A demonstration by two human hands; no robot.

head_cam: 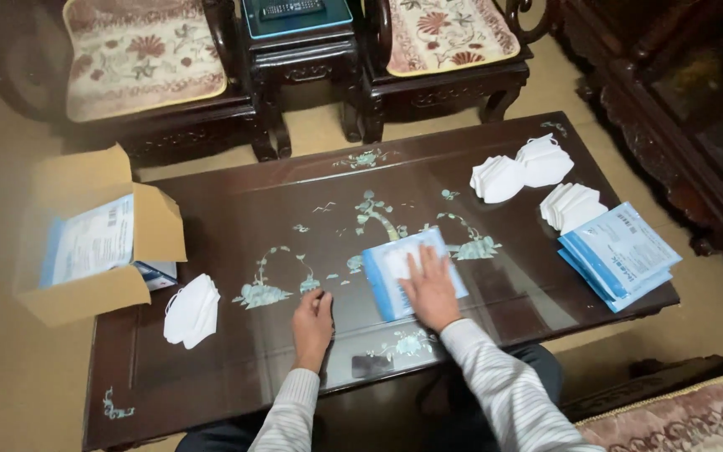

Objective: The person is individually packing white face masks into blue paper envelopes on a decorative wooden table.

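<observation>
1. Striped shirt sleeves [495,385] enter from the bottom edge; both forearms reach up over a dark lacquered low table [211,351] with pale inlaid tree and bird figures.
2. Right hand [430,289]: laid flat, palm down, fingers spread and pointing away from the person, pressing on a blue-and-white flat packet [382,280]. It grips nothing; it only rests on the packet's right half.
3. Packet position: near the table's middle, slightly toward the person's edge, lying flat and a little askew. A white rectangle shows through its upper face.
4. Left hand [313,322]: resting on the bare tabletop just left of the packet, fingers loosely curled, holding nothing. It does not touch the packet.
5. Left end of the table: a stack of white folded face masks [192,311] lies flat. Just beside it, an open cardboard box [85,297] overhangs the table edge, flaps up, with a blue-and-white packet lying inside.
6. Right end of the table: a pile of similar blue-and-white packets [621,255] sits at the near corner. Touching its upper left side is a small fan of white masks [572,207].
7. Farther back on the right: two more heaps of white masks [520,170] lie side by side, overlapping.
8. Beyond the table: two dark carved chairs with floral cushions [140,54], and between them a small stand bearing a remote control [292,8].
9. Bottom right corner: the edge of a patterned cushioned seat [679,418].
</observation>
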